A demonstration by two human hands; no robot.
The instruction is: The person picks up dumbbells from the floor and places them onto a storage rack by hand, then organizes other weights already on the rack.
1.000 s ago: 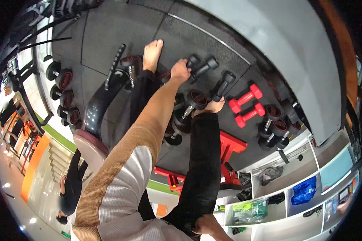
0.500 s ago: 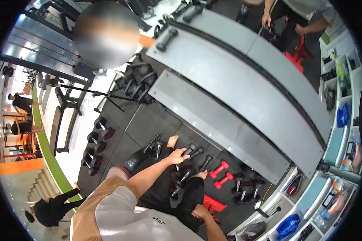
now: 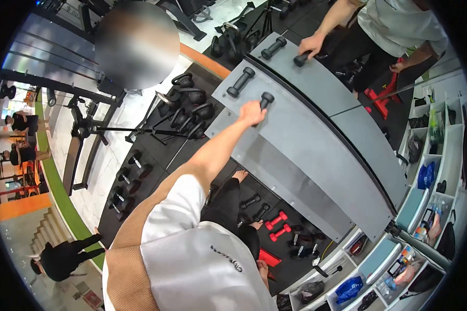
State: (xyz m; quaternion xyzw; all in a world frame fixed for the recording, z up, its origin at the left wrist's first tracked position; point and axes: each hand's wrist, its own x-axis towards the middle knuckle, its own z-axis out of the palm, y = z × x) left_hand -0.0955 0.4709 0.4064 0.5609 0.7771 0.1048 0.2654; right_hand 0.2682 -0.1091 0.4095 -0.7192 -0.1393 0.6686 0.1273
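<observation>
Head view, L hand (image 3: 251,112) fingers wrapped on dumbbell (image 3: 265,99), atop grey rack (image 3: 316,129)

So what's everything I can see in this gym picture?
dumbbell in hand: one, black, on the upper grey shelf, gripped by the left hand
grey rack: one, two tiers, running across the middle
other shelf dumbbells: two lying free, black, upper shelf; a third under a co-worker's hand
red dumbbells: two, red, on the dark floor below the rack
floor dumbbells: several, black, beside the red pair
kettlebells: a cluster, black, floor left of the rack
white shelving: cubbies with bags and bottles, right edge
left hand: arm stretched out, closed on the dumbbell
right hand: low, by the leg; grip unclear
</observation>
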